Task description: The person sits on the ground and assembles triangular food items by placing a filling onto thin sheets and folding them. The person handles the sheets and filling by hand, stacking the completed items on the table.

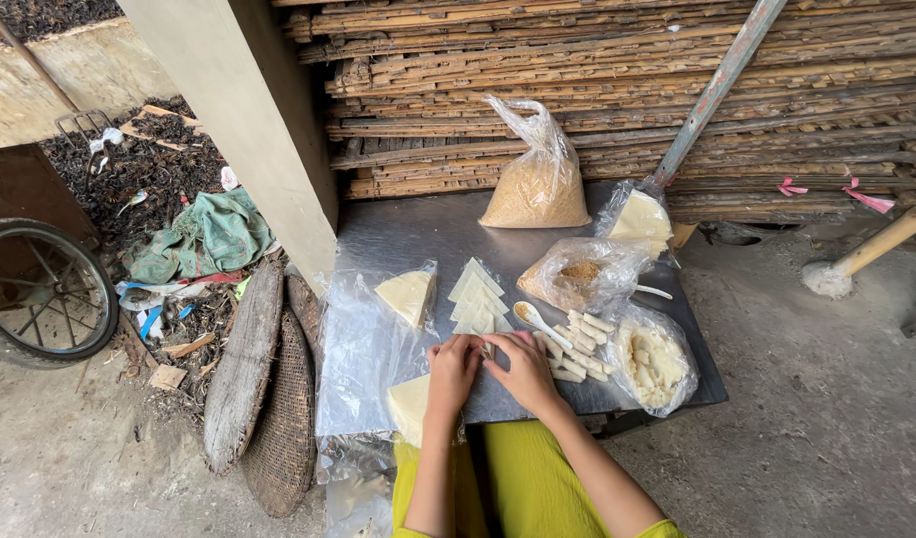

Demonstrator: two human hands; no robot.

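My left hand (452, 368) and my right hand (523, 367) are pressed together at the front of a grey metal table (398, 234). Their fingertips pinch a small pale wrapper piece (489, 350) between them. Just beyond lie cut triangular wrappers (477, 296) and a row of rolled pale pieces (577, 346). A white spoon (537, 321) with brown filling rests between them. A stack of wrappers (408, 404) lies under my left wrist on clear plastic.
A large bag of brown crumbs (537, 184) stands at the back. Smaller bags hold crumbs (580, 272), wrappers (640, 219) and white dough (653, 361). Another wrapper wedge (406, 295) lies on plastic. Woven trays (278, 418) lean left; a wheel (41, 289) and stacked bamboo (627, 90) surround.
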